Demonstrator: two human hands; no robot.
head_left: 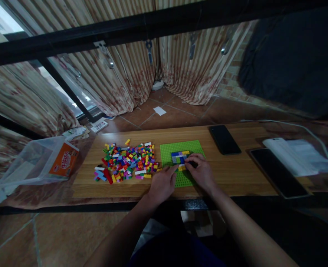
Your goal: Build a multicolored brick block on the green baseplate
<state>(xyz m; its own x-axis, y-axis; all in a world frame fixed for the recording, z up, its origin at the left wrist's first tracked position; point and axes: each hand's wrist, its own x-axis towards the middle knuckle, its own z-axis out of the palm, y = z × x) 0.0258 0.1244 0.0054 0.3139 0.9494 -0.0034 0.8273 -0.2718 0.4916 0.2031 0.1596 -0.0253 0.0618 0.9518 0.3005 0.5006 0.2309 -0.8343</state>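
A green studded baseplate (166, 150) lies on the wooden board. On it stands a low build of toy bricks (177, 155), blue, white and yellow, laid out like a frame. My left hand (162, 182) rests at the plate's lower left, its index finger stretched out and touching the near side of the build; nothing shows in its grasp. From the right, my right hand (201, 170) pinches a small dark blue brick at the build's right side, partly hidden by the fingers. Left of the plate spreads a pile of loose bricks (130, 161) in many colours.
A clear plastic bin (38, 159) with an orange label lies left of the wooden board (83, 181). To the right are a black phone (224, 139), a larger dark tablet-like device (278, 172), a white packet (289, 155) and a white cable (305, 129). A dark metal bar crosses above.
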